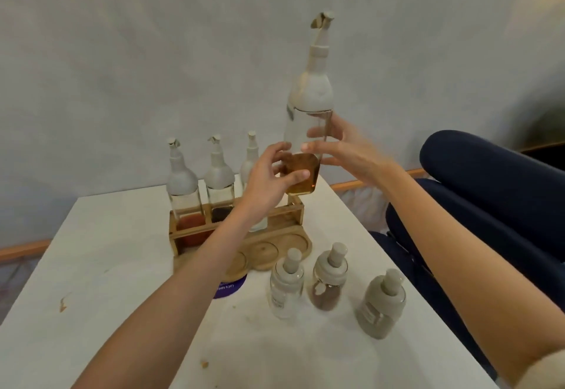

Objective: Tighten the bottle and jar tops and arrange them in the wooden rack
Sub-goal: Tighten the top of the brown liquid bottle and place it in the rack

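Likely a home room, used for kitchen chores. A small white table (107, 251) stood against a plain pale wall (153, 52). It carried condiment bottles (182, 181) in a wooden rack (275, 249).

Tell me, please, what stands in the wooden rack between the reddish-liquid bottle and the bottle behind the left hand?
A bottle of dark liquid stands upright between them, in the wooden rack, as the head view shows.

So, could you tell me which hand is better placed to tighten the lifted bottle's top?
Probably the right hand: it sits higher on the bottle, nearer the grey top, while the left hand grips the base and can steady it.
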The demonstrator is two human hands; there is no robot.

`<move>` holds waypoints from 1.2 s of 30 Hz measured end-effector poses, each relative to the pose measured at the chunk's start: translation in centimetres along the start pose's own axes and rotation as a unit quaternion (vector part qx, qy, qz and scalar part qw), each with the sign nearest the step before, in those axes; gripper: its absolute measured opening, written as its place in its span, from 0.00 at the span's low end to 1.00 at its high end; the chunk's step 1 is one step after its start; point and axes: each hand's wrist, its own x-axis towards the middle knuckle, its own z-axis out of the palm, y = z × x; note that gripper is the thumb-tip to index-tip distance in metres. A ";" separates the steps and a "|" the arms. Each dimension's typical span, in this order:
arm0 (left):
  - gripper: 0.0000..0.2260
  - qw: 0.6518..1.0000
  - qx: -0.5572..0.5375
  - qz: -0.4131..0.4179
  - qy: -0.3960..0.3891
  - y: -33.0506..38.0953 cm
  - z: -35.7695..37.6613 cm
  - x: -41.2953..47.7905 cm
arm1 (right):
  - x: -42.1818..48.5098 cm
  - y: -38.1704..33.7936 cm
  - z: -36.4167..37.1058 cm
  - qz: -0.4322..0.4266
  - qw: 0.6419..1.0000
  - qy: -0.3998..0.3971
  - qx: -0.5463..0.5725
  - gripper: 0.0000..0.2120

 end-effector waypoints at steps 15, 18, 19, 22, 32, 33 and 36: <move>0.23 0.971 0.189 -0.069 0.130 -8.7 3.5 6.3 | 9.7 12.8 1.4 0.018 0.998 -0.045 0.033 0.40; 0.20 0.962 0.231 -0.067 0.129 -9.0 3.8 6.2 | 10.2 14.3 2.0 0.034 0.997 -0.051 0.043 0.41; 0.19 0.960 0.241 -0.069 0.128 -9.0 4.0 6.2 | 10.3 14.7 2.1 0.038 0.997 -0.054 0.046 0.41; 0.18 0.947 0.285 -0.077 0.124 -9.0 4.5 6.1 | 10.7 15.8 2.3 0.052 0.995 -0.061 0.056 0.41; 0.13 0.928 0.338 -0.123 0.099 -10.2 5.0 4.7 | 10.5 18.3 4.1 0.096 0.991 -0.090 0.022 0.41; 0.14 0.930 0.332 -0.128 0.092 -10.3 4.9 4.7 | 10.4 18.4 4.2 0.098 0.991 -0.093 0.017 0.40; 0.15 0.932 0.325 -0.142 0.077 -10.7 4.6 4.4 | 10.6 19.1 4.2 0.102 0.989 -0.109 0.010 0.37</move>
